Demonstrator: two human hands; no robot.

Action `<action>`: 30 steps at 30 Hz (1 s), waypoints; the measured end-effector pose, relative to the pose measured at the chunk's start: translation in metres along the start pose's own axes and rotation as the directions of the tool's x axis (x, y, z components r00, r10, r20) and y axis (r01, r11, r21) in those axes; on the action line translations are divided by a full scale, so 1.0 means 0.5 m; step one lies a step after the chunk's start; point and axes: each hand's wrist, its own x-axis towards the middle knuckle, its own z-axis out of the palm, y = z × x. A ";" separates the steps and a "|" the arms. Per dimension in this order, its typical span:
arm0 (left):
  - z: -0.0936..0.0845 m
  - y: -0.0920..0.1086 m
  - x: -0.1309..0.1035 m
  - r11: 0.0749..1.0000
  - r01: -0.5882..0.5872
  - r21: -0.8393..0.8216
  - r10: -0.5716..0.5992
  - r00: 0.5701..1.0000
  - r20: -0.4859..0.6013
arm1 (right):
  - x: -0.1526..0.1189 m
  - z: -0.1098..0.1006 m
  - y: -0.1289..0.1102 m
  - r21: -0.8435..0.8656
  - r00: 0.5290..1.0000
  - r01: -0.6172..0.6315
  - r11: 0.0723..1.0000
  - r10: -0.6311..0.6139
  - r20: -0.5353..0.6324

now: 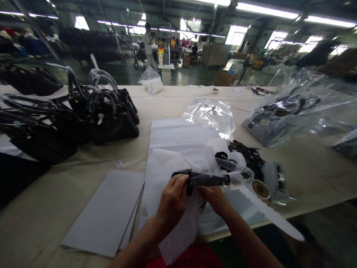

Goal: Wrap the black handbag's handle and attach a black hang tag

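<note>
Near bench edge: left hand (171, 203) and right hand (216, 197) both closed on a black strap (209, 180), held over white wrapping paper (178, 149). Risk: loose paper tail slipping off the strap, or snagging the tape dispenser (275, 182) just beside.

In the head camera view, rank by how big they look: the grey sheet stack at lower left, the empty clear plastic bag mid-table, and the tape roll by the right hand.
1. grey sheet stack, though it lies nearest the camera, which inflates it.
2. empty clear plastic bag.
3. tape roll, plainly smallest.
</note>
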 end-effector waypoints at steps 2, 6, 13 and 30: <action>-0.003 -0.017 0.038 0.990 0.130 -0.052 -0.120 0.980 0.159 | 0.002 0.002 -0.010 -0.004 0.999 -0.034 0.999 0.034 -0.004; 0.008 -0.038 0.084 0.936 0.348 -0.056 -0.307 0.882 0.357 | 0.000 0.008 -0.024 -0.018 0.996 -0.080 0.997 0.079 -0.031; 0.021 -0.058 0.092 0.897 0.429 -0.102 -0.364 0.851 0.379 | 0.003 0.020 -0.006 -0.017 0.991 -0.084 0.996 0.081 -0.104; -0.011 -0.076 0.079 0.287 0.736 -0.613 -0.497 0.661 0.562 | -0.031 -0.015 0.026 -0.488 0.962 0.240 0.839 -0.272 0.006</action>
